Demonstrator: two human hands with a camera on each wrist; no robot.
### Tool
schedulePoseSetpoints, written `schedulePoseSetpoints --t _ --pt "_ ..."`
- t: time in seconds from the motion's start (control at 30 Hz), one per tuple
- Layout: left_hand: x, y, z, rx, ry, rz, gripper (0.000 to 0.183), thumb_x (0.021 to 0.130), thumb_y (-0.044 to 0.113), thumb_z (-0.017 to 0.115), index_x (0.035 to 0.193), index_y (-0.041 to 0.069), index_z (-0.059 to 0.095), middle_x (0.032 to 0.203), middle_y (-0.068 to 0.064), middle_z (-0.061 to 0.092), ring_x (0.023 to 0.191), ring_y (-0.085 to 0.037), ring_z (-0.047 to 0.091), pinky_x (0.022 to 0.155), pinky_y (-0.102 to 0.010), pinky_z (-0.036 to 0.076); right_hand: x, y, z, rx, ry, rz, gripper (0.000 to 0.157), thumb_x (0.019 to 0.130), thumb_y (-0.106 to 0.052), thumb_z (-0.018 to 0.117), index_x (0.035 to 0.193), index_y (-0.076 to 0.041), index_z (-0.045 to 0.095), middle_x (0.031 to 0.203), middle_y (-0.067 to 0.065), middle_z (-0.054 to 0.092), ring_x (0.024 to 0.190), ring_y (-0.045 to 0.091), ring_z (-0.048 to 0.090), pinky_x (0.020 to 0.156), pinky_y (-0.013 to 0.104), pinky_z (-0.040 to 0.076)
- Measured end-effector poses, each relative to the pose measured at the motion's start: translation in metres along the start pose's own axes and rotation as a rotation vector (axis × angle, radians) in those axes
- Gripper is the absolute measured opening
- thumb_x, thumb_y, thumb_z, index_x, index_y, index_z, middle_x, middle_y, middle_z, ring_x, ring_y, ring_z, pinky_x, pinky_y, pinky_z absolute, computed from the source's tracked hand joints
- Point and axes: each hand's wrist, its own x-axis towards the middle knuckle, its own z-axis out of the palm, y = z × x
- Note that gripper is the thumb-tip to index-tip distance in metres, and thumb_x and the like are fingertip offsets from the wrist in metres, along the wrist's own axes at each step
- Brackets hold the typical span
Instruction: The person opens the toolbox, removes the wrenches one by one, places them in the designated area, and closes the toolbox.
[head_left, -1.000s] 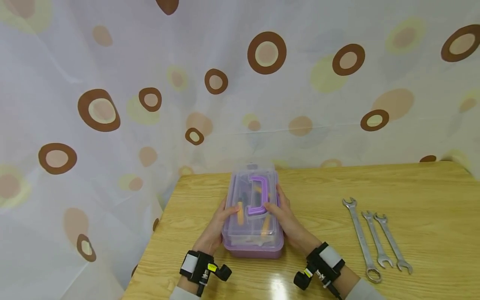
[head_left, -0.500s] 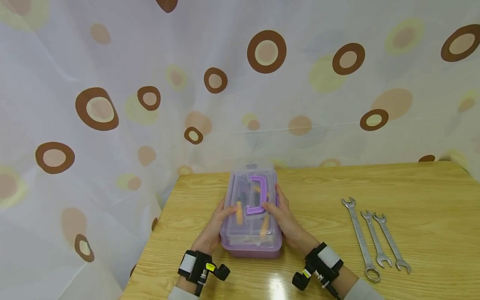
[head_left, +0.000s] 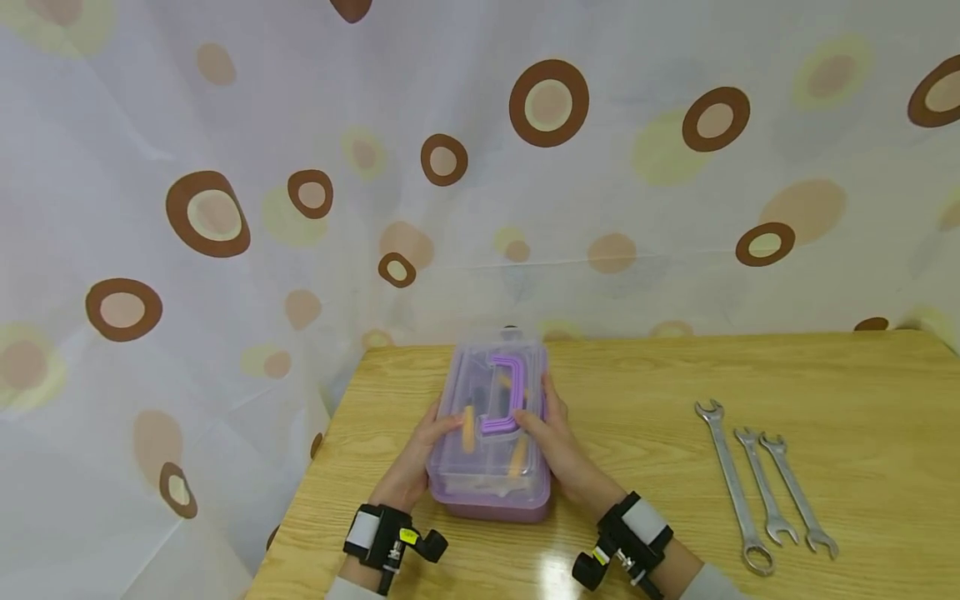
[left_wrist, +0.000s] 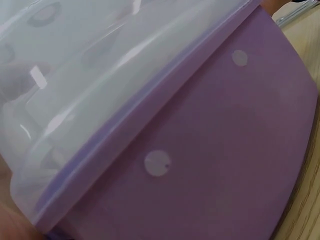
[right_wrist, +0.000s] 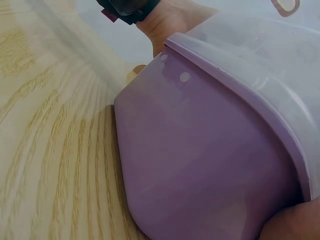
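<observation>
A purple storage box [head_left: 491, 510] with a clear lid and a purple carry handle [head_left: 517, 387] stands upright at the left part of the table. Through the lid, orange-and-dark items [head_left: 468, 429] show, too blurred to name. My left hand [head_left: 420, 454] grips the box's left side, its thumb over the lid. On the opposite side my right hand [head_left: 566, 450] holds it, thumb beside the handle. Both hands' other fingers are partly hidden by the box. In the right wrist view, the box's purple wall [right_wrist: 200, 145] is right at the tabletop.
Three combination wrenches lie on the wooden table [head_left: 645, 375] to the right: a long one [head_left: 731, 483] and two shorter ones [head_left: 765, 487], [head_left: 798, 496]. A dotted curtain [head_left: 480, 167] hangs behind the table and along its left edge.
Both hands have shifted the box to the left across the table and turned it slightly. The head view has moved a little. The wrenches lie as before.
</observation>
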Motion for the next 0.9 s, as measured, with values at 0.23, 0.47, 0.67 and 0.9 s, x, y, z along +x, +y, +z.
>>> schedulePoseSetpoints --t 0.23,0.47,0.67,0.9 --pt "-0.005 -0.002 -0.009 0.007 0.005 0.008 0.079 0.100 0.037 0.059 0.168 0.025 0.021 0.160 -0.014 0.039 0.136 -0.028 0.044 0.114 -0.046 0.032 0.000 0.003 0.009 0.003 -0.016 -0.011 0.095 0.103 -0.038 0.059 0.169 -0.026 -0.008 0.173 0.016 -0.013 0.159 0.043 -0.004 0.126 0.064 0.002" --pt "-0.005 0.000 -0.017 -0.013 0.002 0.012 0.075 0.100 0.038 0.059 0.166 0.027 0.026 0.158 -0.013 0.043 0.134 -0.027 0.047 0.112 -0.045 0.036 0.002 0.001 0.015 0.006 -0.025 0.002 0.095 0.103 -0.040 0.060 0.170 -0.027 -0.007 0.173 0.016 -0.013 0.159 0.045 -0.005 0.125 0.066 0.002" --pt "-0.007 0.000 -0.023 -0.006 -0.001 -0.009 0.077 0.100 0.040 0.060 0.167 0.027 0.023 0.159 -0.013 0.042 0.135 -0.027 0.047 0.112 -0.045 0.035 0.004 0.003 0.021 0.006 -0.014 0.000 0.095 0.102 -0.039 0.060 0.170 -0.026 -0.006 0.172 0.017 -0.011 0.159 0.047 -0.002 0.125 0.066 0.004" --pt "-0.010 0.003 -0.030 0.004 0.015 -0.028 0.076 0.101 0.042 0.060 0.166 0.029 0.023 0.162 -0.011 0.039 0.141 -0.030 0.042 0.117 -0.051 0.031 0.009 0.005 0.028 -0.015 -0.004 -0.018 0.098 0.101 -0.042 0.062 0.170 -0.023 -0.005 0.172 0.019 -0.010 0.158 0.049 -0.002 0.125 0.068 0.004"
